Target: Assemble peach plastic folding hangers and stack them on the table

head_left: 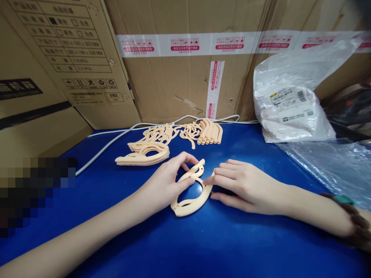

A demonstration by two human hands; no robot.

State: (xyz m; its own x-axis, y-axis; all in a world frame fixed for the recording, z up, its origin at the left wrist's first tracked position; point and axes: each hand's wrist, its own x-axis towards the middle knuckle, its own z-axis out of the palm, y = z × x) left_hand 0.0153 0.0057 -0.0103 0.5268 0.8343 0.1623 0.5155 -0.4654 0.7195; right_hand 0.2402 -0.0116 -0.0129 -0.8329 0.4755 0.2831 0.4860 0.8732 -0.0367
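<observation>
A beige plastic folding clothes hanger [191, 207] is held just above or against the blue table, its curved arms forming a loop. My left hand [170, 181] grips its left arm, thumb across the near side and fingers behind. On the other side, my right hand [245, 186] pinches the right arm with its fingers curled; part of that arm is hidden by them. Behind my left hand lies a stack of folded hangers [145, 159]. Loose hook-shaped pieces [159, 133] and a row of curved hanger arms [211, 133] lie farther back.
Cardboard boxes [179, 85] wall in the back and left of the blue table [185, 247]. A white cable [108, 148] runs behind the parts. At the right stand a labelled plastic bag [292, 116] and clear plastic film [336, 166]. A blurred-out patch covers the far left.
</observation>
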